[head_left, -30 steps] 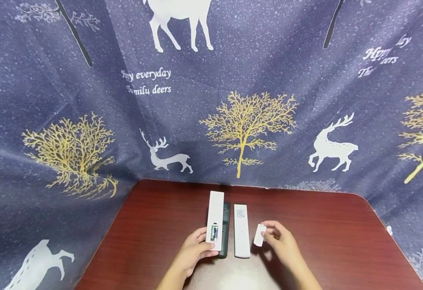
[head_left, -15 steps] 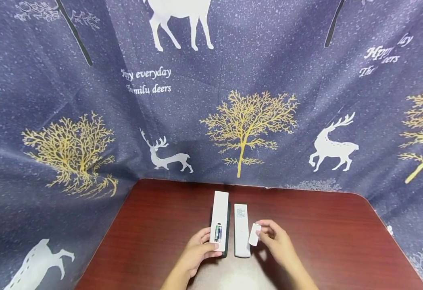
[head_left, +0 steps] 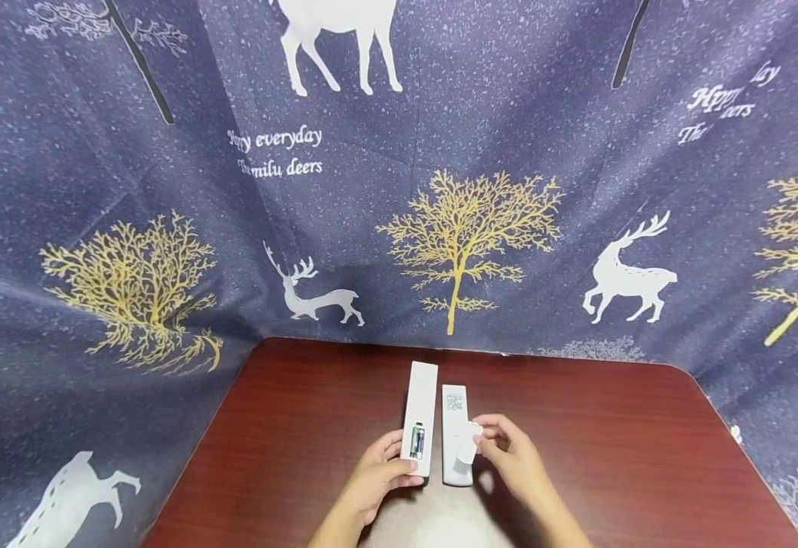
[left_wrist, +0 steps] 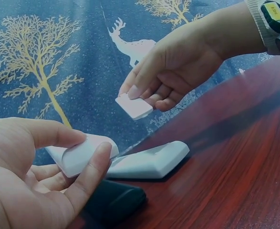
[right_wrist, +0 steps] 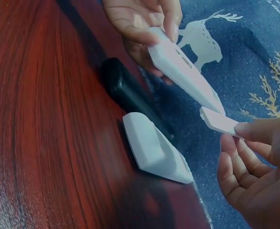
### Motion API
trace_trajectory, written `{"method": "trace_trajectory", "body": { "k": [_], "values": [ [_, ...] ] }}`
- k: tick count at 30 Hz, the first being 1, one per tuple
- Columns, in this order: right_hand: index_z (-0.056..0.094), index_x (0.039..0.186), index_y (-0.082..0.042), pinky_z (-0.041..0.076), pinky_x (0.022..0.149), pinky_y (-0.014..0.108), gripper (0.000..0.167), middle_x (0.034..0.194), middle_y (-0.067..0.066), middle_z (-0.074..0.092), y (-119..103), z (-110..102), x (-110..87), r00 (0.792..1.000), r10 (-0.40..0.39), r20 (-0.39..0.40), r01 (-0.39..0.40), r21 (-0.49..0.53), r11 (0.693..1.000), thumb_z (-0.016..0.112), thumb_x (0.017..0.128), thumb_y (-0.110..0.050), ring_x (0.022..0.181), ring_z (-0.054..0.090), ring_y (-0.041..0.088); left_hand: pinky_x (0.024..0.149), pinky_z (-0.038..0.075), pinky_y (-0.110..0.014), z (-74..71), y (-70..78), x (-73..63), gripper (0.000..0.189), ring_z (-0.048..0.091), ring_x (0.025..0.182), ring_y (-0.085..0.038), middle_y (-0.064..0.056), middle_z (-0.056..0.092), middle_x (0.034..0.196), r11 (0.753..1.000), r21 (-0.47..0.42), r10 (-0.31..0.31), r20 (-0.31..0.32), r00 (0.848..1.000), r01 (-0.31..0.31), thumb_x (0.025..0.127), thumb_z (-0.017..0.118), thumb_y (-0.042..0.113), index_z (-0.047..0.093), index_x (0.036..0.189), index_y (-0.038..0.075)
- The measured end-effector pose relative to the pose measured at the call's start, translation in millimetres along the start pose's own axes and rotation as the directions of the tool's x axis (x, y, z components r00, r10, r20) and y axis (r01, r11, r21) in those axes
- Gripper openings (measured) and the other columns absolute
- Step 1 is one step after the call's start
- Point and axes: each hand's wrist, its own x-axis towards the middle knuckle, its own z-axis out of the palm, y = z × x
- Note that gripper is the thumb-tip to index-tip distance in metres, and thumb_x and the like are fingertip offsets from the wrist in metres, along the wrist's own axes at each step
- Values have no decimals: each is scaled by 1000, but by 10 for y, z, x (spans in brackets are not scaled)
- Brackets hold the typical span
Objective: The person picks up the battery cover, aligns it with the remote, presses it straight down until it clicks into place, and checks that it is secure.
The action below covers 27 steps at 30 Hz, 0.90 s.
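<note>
My left hand (head_left: 379, 473) grips the lower end of a white remote control (head_left: 423, 392), held up off the table with its back toward me. Batteries (head_left: 418, 441) show in its uncovered compartment. Between thumb and fingers, my right hand (head_left: 516, 457) pinches a small white battery cover (head_left: 468, 444). In the head view that cover overlaps a second white remote (head_left: 454, 411), which lies on the table; the right wrist view has the cover (right_wrist: 220, 121) above it. A black remote (right_wrist: 128, 90) lies beneath the held one, almost fully hidden in the head view.
The reddish-brown wooden table (head_left: 590, 426) has rounded far corners. Behind it hangs a dark blue cloth (head_left: 344, 213) printed with white deer and golden trees, reaching down to the table's far edge.
My left hand has shifted right with the white remote, now covering the black one. My right hand has moved left with the battery cover, bringing it over the lying white remote's edge.
</note>
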Motion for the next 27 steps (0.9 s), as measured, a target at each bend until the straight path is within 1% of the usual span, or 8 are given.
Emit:
{"method": "trace_trajectory", "body": {
  "k": [7,11,15,20,27],
  "values": [
    [67,115,0,57,73,22,25,91,14,69,-23,51,-11,1000,-16,22,15,31,999,69,90,2,75,66,13,81,62,-33,47,-9,13,67,70,98,-23,-22,61,131,1000,-1,3,6,1000,-3,86,63,-3,37,148,-10],
    [67,115,1,56,74,22,25,92,14,70,-34,75,-15,999,-30,40,30,16,999,70,90,0,76,66,12,81,62,-33,66,-18,19,67,69,98,-23,-23,60,132,1000,-5,5,11,1000,-5,86,63,-4,37,148,-10],
    [68,115,-1,55,76,21,26,93,12,71,-43,96,-22,998,-36,44,36,0,999,72,89,-3,77,66,10,80,62,-32,80,-23,25,66,70,97,-23,-23,61,132,1000,-9,3,18,1000,-3,86,62,-4,38,147,-10],
    [68,115,-2,55,75,21,26,94,12,72,-45,132,-23,997,-53,55,53,5,999,72,89,-3,78,66,9,80,62,-32,105,-12,22,67,70,95,-23,-22,61,131,1000,-14,-3,25,1000,4,86,64,-3,38,147,-10],
    [70,112,-7,55,74,21,24,92,11,73,-76,177,-29,996,-67,60,68,-7,998,72,89,-3,77,67,10,79,62,-31,146,1,21,67,71,94,-22,-23,62,131,1000,-6,0,32,999,0,86,66,-2,39,146,-10]
  ]
}}
